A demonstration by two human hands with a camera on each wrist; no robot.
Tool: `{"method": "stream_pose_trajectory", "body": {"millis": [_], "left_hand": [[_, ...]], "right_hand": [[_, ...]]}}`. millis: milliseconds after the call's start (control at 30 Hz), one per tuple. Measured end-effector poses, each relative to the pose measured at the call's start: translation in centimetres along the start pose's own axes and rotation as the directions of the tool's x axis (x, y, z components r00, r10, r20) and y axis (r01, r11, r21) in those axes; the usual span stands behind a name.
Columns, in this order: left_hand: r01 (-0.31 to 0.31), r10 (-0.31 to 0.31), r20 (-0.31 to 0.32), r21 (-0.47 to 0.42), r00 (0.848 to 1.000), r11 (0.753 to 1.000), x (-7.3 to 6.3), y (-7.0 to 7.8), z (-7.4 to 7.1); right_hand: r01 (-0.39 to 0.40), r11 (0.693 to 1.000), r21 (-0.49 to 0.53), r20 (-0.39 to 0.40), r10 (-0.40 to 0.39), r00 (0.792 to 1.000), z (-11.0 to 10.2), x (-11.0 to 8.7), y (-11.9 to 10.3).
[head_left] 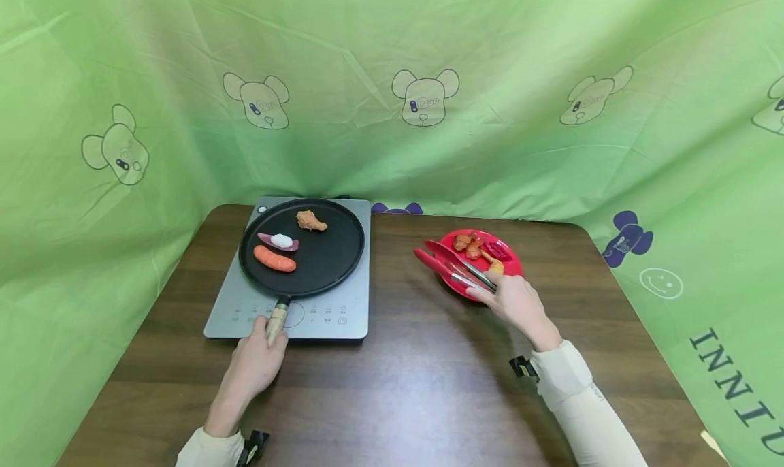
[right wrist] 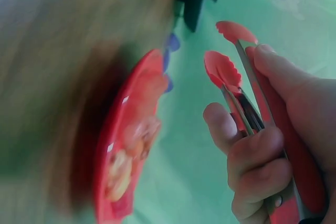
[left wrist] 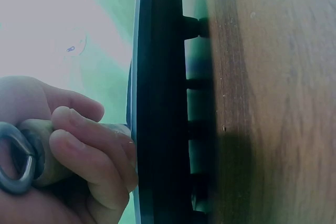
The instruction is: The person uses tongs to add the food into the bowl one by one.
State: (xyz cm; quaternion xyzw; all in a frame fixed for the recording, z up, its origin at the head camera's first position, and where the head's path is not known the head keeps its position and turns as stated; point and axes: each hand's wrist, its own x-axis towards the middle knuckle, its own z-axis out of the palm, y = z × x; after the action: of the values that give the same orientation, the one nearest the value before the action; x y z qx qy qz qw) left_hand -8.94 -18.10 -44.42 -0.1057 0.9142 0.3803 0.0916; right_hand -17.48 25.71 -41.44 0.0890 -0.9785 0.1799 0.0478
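"Holding what, that right hand [head_left: 517,305]?"

"Tongs [right wrist: 275,100], red-headed with metal arms. The fingers curl round one side and the thumb lies along the other, so the tongs sit right in its grip and reach out ahead of it."

"Which way do they point?"

"Forward and to the left of that hand. The long axis slants away from the knuckles, and the two heads stand apart."

"And the left hand [head_left: 254,361]?"

"Wrapped round the pale handle [head_left: 278,319] of a flat black pan [head_left: 324,263]. The handle points back into that palm; the pan's round part spreads ahead of it, above a silver cooktop [head_left: 356,303]."

"What is in the pan?"

"Ahead of the left hand, a sausage [head_left: 274,259] lies on a slant, its right end the nearer. Just beyond it is a purple piece [head_left: 286,245] with a white lump on top. Farther ahead and to the right, a drumstick [head_left: 311,220] has its thin end to the right."

"Anything near the right hand?"

"A red plate [head_left: 514,261], just ahead of its fingers, partly hidden by the tongs. On it, orange-brown pieces [head_left: 474,249] lie farther off, a dark red piece [head_left: 498,251] to their right, and a yellowish piece [head_left: 493,265] closest to the fingers."
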Motion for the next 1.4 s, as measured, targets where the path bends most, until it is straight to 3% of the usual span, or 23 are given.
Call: {"method": "stream_pose_trajectory", "body": {"millis": [333,567,1000,1400], "left_hand": [[0.005,-0.005,-0.01,0.014,1.0,1.0,0.0,0.0,-0.2],[0.008,-0.008,-0.011,0.012,1.0,1.0,0.1,-0.1,-0.3],[0.003,-0.003,-0.011,0.002,1.0,1.0,0.3,-0.3,0.1],[-0.01,0.01,-0.012,0.001,1.0,1.0,0.1,-0.2,0.1]], "right_hand": [[0.0,0.999,-0.054,0.004,0.0,1.0,-0.7,-1.8,3.2],[-0.021,0.997,-0.07,0.054,0.024,0.998,-1.0,-2.5,4.3],[-0.023,0.993,-0.113,0.144,0.039,0.989,-2.3,-3.0,5.6],[-0.016,0.995,-0.102,0.197,0.036,0.98,-1.8,-2.9,5.9]]}}
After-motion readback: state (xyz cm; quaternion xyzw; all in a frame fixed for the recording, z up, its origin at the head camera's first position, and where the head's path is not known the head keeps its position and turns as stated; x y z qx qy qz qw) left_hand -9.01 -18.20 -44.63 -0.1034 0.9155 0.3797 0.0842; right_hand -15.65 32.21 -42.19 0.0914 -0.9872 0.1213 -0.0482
